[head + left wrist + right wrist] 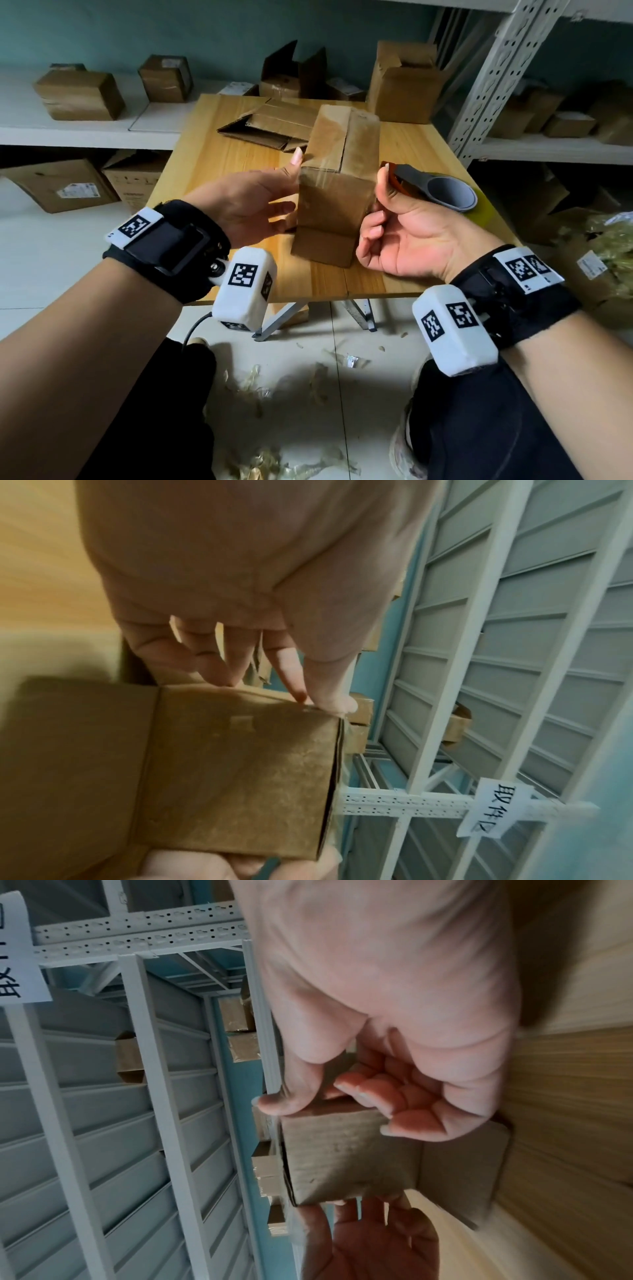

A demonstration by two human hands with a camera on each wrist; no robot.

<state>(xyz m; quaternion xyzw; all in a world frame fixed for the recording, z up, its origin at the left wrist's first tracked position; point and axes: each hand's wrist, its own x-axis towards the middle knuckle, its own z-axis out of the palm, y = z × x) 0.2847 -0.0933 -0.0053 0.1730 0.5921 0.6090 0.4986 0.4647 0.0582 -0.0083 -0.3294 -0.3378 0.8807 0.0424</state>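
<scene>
While the cardboard box (pixel 337 198) stands upright on the worktop (pixel 212 161), the left hand (pixel 246 202) presses straight-fingered at its 9 o'clock side; the right hand (pixel 411 233), clenched and empty, sets its thumb against the 3 o'clock edge.

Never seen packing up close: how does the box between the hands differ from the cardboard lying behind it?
The box stands upright, folded into shape; the flat cardboard lies collapsed. The box carries clear tape; I see none on the flat cardboard. The left hand and right hand touch the box, not the flat cardboard. Both are brown cardboard on the wooden table.
</scene>
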